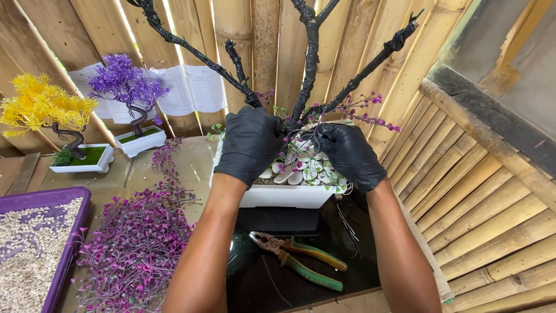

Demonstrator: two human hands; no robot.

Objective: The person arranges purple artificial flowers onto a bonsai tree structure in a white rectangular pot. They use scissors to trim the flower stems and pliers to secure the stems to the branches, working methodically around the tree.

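Observation:
Both my hands wear black gloves and reach into a white rectangular pot filled with white pebbles. Out of the pot rises an artificial tree with bare branches wrapped in black tape. My left hand closes around the base of the trunk on the left side. My right hand pinches a thin sprig of small purple leaves against the trunk base on the right. Part of the trunk base is hidden behind my fingers.
Green-handled pliers lie on the dark glass in front of the pot. A pile of purple sprigs lies to the left, beside a purple tray of gravel. Finished yellow and purple mini trees stand at the back left. Bamboo walls surround the table.

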